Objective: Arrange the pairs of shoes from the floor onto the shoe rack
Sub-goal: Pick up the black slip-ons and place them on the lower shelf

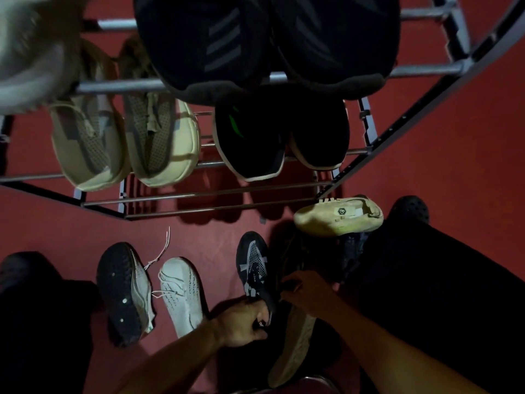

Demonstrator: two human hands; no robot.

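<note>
A metal shoe rack (176, 199) stands in front of me on the red floor. Its upper bars carry a black striped pair (227, 46); the lower bars carry a beige pair (125, 137) and a black pair with a green mark (255, 137). On the floor lie a white pair (181, 291), one shoe sole-up, and a cream shoe (338, 217) on its side. My left hand (241, 322) grips the heel of a dark patterned shoe (254, 265). My right hand (306, 291) holds its partner, a dark shoe with a pale sole (295, 342), tipped on its side.
My dark trouser legs and black clogs (409, 209) flank the shoes at left and right. A blurred pale shoe (31, 52) fills the top left corner. The rack's bottom bars hold no shoes at the front.
</note>
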